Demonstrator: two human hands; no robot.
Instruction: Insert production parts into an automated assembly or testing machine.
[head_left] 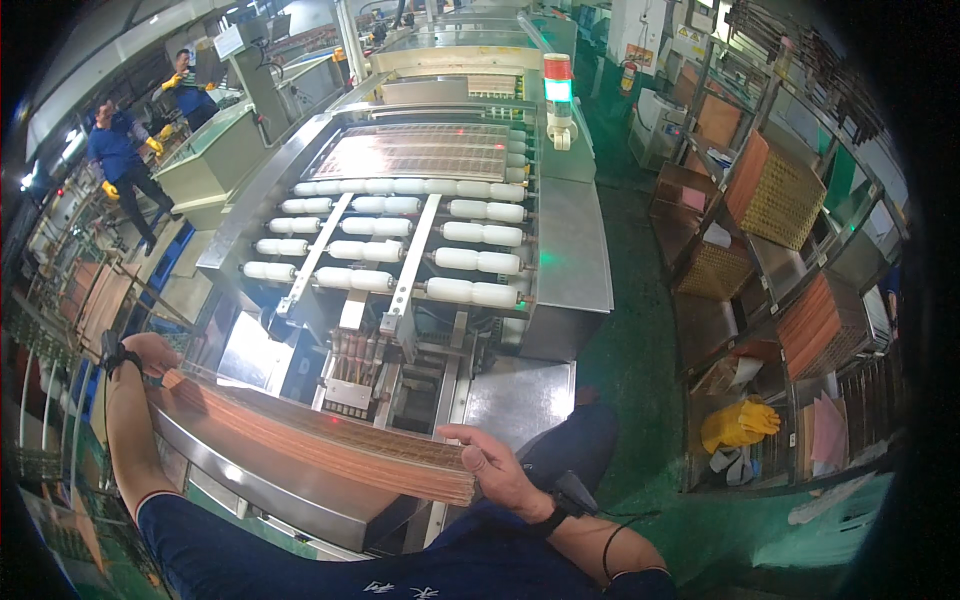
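Note:
A thick stack of thin copper-coloured panels (320, 440), which look like circuit boards, lies across a metal ledge in front of me. My left hand (150, 353) is against its left end, fingers bent and partly hidden behind it. At the right end, my right hand (497, 472) grips the corner, thumb on top of the edge and index finger stretched along it. Beyond the stack, one flat panel (415, 152) with a fine grid pattern rests on the white rollers (370, 252) of a conveyor machine.
A signal tower (558, 100) with a lit green lamp stands on the machine's right side. Racks (765, 285) at the right hold more panels and yellow gloves (740, 424). Two people in dark blue with yellow gloves stand at far left. Green floor (630, 380) runs between machine and racks.

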